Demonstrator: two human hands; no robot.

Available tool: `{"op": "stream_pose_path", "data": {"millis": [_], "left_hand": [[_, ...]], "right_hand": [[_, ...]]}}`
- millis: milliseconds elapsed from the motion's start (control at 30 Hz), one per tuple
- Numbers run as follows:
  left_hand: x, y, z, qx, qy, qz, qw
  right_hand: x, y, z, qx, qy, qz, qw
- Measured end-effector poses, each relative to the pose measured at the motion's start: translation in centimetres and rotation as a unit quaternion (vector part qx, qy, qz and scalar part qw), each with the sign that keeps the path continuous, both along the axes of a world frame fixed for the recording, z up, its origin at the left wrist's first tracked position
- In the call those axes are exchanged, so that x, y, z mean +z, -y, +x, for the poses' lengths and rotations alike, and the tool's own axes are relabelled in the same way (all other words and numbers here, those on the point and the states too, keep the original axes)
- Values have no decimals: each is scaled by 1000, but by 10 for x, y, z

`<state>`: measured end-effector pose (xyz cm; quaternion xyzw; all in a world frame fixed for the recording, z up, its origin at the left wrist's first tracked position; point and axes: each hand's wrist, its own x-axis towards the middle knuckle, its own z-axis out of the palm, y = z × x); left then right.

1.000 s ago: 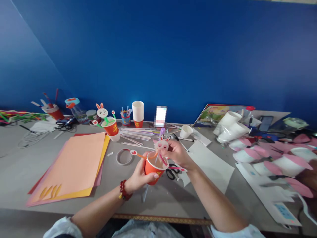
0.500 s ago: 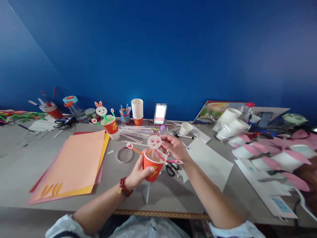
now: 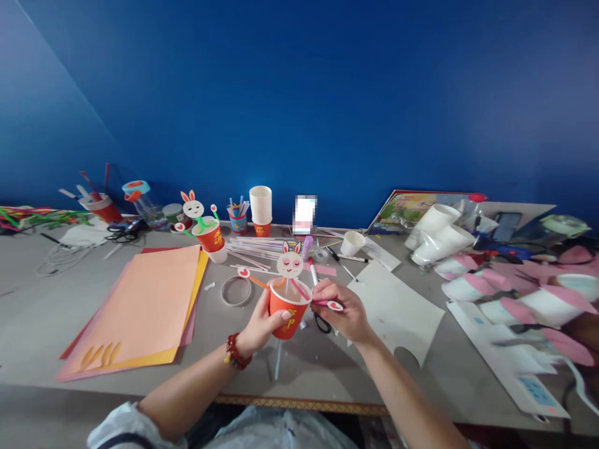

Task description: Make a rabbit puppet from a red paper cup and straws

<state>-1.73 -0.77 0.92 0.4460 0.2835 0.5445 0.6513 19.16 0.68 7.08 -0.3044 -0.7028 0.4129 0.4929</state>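
Note:
My left hand [image 3: 262, 323] is closed around an orange-red paper cup [image 3: 286, 312] with gold print, held above the table. A round paper rabbit face [image 3: 289, 264] with upright ears stands over the cup's mouth. To its left an orange pipe-cleaner arm [image 3: 259, 281] ends in a paper disc with a red heart [image 3: 244, 272]. My right hand [image 3: 340, 310] pinches the pink pipe-cleaner arm [image 3: 322, 302] on the cup's right side, near its own heart disc [image 3: 335, 305]. A thin pale stick [image 3: 277, 360] juts down from beneath the cup.
Coloured paper sheets [image 3: 135, 305] lie at left, with a tape roll [image 3: 236, 291] nearer the middle. A finished-looking rabbit cup [image 3: 209, 236] stands behind. Black-handled scissors [image 3: 322, 323] and white paper [image 3: 397, 299] lie right, beside a power strip [image 3: 508, 362] and pink-and-white cup pieces [image 3: 545, 308].
My right hand has moved from beside the rabbit face down to the pink arm and now pinches it. My left hand keeps its hold on the cup, which has shifted slightly left.

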Motion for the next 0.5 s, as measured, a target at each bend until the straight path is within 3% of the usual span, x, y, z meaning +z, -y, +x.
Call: {"op": "stream_pose_path", "data": {"millis": [100,200,267,500], "left_hand": [[0,0,-1,-22,-2,-7,1000],[5,1,-1,-63,-16,0,998],[8,2,-1,-87,-28,11,996],[6,1,-1,-74,-6,-3,997]], "right_hand": [[5,-11,9,41,31,-64,997],[13,-25,9,58,-13,-182,982],[20,-33,1,74,-31,-219,973],[33,-34,-27,-9,-3,-206,978]]}}
